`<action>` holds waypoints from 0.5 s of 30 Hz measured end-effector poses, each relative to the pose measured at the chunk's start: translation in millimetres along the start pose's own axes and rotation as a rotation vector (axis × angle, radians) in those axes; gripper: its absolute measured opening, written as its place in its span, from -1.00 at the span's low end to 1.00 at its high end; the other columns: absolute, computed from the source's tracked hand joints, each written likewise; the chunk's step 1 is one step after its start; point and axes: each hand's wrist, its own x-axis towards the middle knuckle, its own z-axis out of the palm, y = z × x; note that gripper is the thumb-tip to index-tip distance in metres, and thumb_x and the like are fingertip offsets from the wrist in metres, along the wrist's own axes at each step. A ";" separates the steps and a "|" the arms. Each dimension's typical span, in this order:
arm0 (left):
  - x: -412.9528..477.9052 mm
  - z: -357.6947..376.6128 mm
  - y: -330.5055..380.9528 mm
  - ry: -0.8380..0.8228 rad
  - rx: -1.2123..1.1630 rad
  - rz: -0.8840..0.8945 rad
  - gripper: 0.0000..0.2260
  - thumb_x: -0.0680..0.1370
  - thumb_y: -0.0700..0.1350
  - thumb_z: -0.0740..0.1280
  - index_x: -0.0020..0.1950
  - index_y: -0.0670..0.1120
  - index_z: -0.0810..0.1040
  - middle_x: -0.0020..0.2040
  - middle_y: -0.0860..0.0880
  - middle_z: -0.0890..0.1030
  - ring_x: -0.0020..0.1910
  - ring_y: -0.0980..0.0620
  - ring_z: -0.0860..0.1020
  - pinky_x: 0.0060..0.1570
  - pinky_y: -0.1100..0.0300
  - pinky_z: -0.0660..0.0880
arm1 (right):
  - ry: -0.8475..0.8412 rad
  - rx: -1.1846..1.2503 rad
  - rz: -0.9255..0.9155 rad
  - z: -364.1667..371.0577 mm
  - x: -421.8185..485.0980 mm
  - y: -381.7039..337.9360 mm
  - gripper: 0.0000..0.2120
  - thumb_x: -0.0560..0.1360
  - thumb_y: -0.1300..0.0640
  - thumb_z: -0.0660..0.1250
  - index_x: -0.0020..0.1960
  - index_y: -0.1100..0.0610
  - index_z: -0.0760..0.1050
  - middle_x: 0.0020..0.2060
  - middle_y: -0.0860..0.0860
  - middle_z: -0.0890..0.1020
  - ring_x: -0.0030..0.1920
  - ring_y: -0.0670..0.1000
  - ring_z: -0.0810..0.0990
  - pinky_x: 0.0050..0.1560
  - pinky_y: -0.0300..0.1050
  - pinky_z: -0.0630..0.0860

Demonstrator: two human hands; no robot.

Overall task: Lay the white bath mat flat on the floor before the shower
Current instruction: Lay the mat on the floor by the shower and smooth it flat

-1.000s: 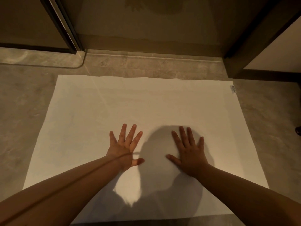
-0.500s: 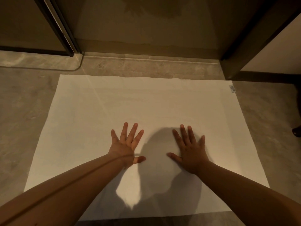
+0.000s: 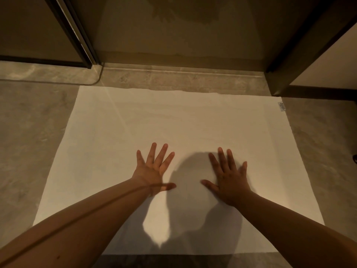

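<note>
— What's nearest?

— Two bare forearms reaching forward from the bottom corners, both stretched out low over the mat (image 3: 135, 120).

— And the hands?

— The left hand (image 3: 152, 171) lies palm down on the mat, fingers spread and pointing away, thumb out toward the middle. The right hand (image 3: 229, 180) mirrors it just beside, also flat with fingers fanned, thumb pointing inward. Each grip is released; nothing is grasped, the palms only press on the cloth.

— Where does the mat lie?

— Spread flat on the grey floor (image 3: 32, 132), near edge below the arms, far edge just short of the shower sill (image 3: 183, 71). A small tag (image 3: 281, 106) sits at its far right corner.

— Beyond that?

— A dark door frame (image 3: 77, 33) at left, and the shower floor behind.
</note>
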 end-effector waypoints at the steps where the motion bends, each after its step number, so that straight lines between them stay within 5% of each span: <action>1: 1.2 0.2 -0.9 0.004 0.002 0.004 -0.16 0.43 0.46 -0.12 0.35 0.02 -0.57 0.40 -0.10 -0.55 0.39 -0.26 -0.49 0.34 -0.42 -0.17 | -0.002 0.000 0.000 -0.8 0.2 -0.2 -0.17 0.30 -0.53 -0.44 0.41 -0.13 -0.58 0.46 0.02 -0.46 0.45 0.12 -0.48 0.39 0.42 -0.23; 15: 1.0 1.8 -2.7 0.057 0.007 0.016 -0.16 0.43 0.47 -0.13 0.36 0.01 -0.55 0.41 -0.09 -0.52 0.43 -0.26 -0.42 0.34 -0.40 -0.11 | -0.008 -0.025 -0.002 -4.6 0.4 -0.9 -0.17 0.32 -0.52 -0.40 0.41 -0.10 -0.58 0.47 0.05 -0.44 0.46 0.15 -0.45 0.39 0.44 -0.16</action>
